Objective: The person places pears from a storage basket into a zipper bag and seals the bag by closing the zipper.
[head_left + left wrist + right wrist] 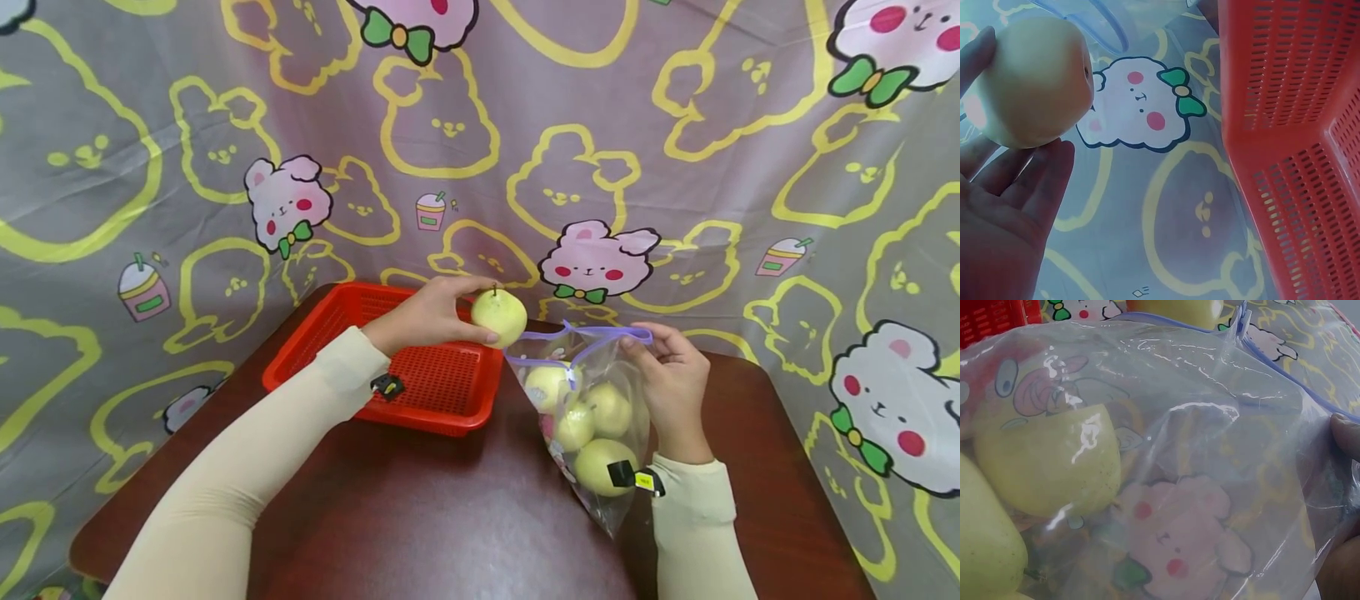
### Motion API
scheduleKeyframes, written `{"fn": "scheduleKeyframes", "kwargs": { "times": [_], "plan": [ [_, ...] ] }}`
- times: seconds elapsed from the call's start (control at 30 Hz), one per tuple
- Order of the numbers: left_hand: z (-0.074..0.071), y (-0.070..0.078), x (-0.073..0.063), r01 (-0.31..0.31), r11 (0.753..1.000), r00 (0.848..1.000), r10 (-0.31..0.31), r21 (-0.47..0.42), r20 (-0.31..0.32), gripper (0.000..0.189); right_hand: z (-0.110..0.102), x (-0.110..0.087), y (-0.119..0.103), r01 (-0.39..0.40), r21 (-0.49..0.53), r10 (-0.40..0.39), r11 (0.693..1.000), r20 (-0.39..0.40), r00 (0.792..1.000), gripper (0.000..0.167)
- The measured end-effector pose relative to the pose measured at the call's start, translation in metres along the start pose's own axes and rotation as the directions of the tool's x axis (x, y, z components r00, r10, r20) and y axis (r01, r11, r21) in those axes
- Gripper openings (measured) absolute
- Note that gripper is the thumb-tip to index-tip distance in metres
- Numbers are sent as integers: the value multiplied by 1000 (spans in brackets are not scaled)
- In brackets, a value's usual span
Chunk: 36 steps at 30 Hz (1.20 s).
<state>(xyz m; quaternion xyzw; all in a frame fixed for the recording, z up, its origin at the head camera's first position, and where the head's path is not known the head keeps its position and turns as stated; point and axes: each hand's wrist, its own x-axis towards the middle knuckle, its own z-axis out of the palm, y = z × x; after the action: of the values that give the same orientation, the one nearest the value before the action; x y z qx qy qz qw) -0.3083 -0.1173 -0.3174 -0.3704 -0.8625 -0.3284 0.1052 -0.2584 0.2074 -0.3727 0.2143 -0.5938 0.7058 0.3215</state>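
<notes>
A pale yellow pear (499, 317) with a short stem is gripped between the thumb and fingers of my left hand (427, 315), just left of the bag's mouth. In the left wrist view the pear (1038, 81) fills the upper left, with fingers under it. My right hand (678, 383) pinches the purple zip edge of a clear zip bag (633, 383), which hangs with its mouth parted. Several pears (596, 467) lie inside the bag. Through its printed plastic, the right wrist view shows a pear (1054, 465) close up.
A red perforated plastic basket (480, 400) stands left of the bag, partly behind my left forearm. Both are over a dark brown table (450, 517). A grey curtain (465, 200) with cartoon prints hangs close behind the table and along its sides.
</notes>
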Motion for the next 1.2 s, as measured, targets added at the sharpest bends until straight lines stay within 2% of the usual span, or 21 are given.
{"fn": "scheduleKeyframes", "kwargs": {
  "times": [0.27,0.53,0.73,0.93,1.03,1.2],
  "plan": [
    [3,4,5,8,1000,1000,-8,-11,-2,82,0,3,1,12,-6,-12,1000,3,1000,26],
    [8,8,14,-20,998,999,21,-59,26,79,-2,3,3,14,-26,-14,1000,-3,1000,26],
    [13,10,21,-56,997,998,58,-51,24,76,-1,3,4,18,17,-17,1000,-6,1000,25],
    [22,10,26,-58,997,998,60,-45,37,76,1,4,4,26,3,-26,1000,-4,1000,26],
    [26,12,28,-63,996,997,66,-66,36,74,1,4,5,27,3,-27,1000,-3,1000,26],
    [34,13,32,-95,982,994,103,-160,41,66,0,4,7,16,12,-16,1000,-3,1000,27]
  ]
}}
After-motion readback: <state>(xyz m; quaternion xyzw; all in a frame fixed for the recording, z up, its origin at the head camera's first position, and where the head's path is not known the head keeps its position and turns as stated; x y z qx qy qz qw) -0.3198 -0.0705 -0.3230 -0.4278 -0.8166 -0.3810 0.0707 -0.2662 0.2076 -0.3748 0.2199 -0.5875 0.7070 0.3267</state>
